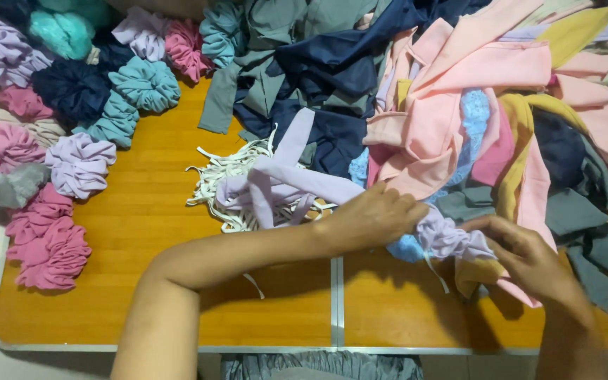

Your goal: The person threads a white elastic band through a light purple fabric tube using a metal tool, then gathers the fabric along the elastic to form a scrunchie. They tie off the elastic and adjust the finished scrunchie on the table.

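On the orange wooden table (142,232) lies a big heap of soft cloth strips (459,105), with no box or basket anywhere. Both the left hand (374,218) and right hand (529,260) pinch shut on the light, floppy lilac cloth tube (452,239), bunched between them; its gathered ends look best to hold.

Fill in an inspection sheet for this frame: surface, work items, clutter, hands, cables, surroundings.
Surface: orange wooden table, metal seam down the middle.
Work items: lilac fabric tube, partly gathered, with white elastic trailing from it.
Clutter: finished scrunchies at left, white elastic strips, loose fabric pieces.
Hands: left hand and right hand each grip the tube.
Cables: nothing seen.
Surroundings: grey cloth below the table edge.
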